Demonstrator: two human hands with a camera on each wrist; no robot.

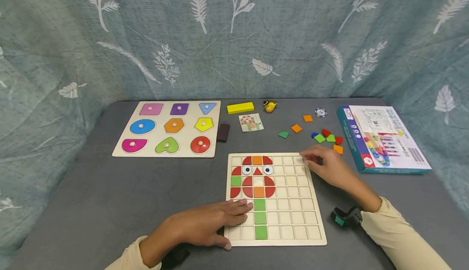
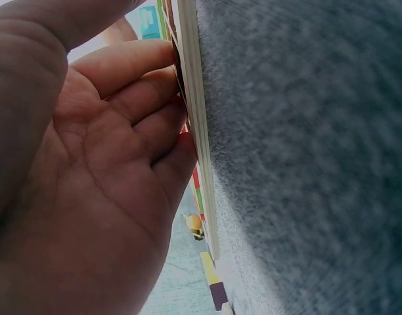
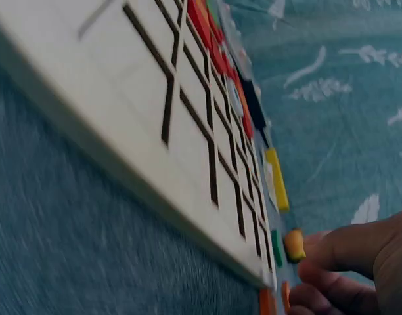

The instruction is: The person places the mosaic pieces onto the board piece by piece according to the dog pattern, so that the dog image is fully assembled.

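A wooden grid board (image 1: 293,209) lies flat in the middle of the table in the head view. Red, orange and green tiles and two eye discs (image 1: 246,170) fill part of its left half, with green squares (image 1: 260,218) in a column below. My left hand (image 1: 216,221) rests on the board's lower left, fingers extended over it and thumb at the edge; its palm (image 2: 102,177) fills much of the left wrist view. At the board's upper right corner is my right hand (image 1: 329,168), its fingers loosely bent, with nothing visible held in them.
Loose tiles (image 1: 320,138) lie behind the board, near a poker chip (image 1: 321,112), a picture card (image 1: 251,122), a yellow block (image 1: 240,108), a dark block (image 1: 222,133) and a bee toy (image 1: 270,106). A shape puzzle (image 1: 187,139) lies left, a box (image 1: 388,139) right.
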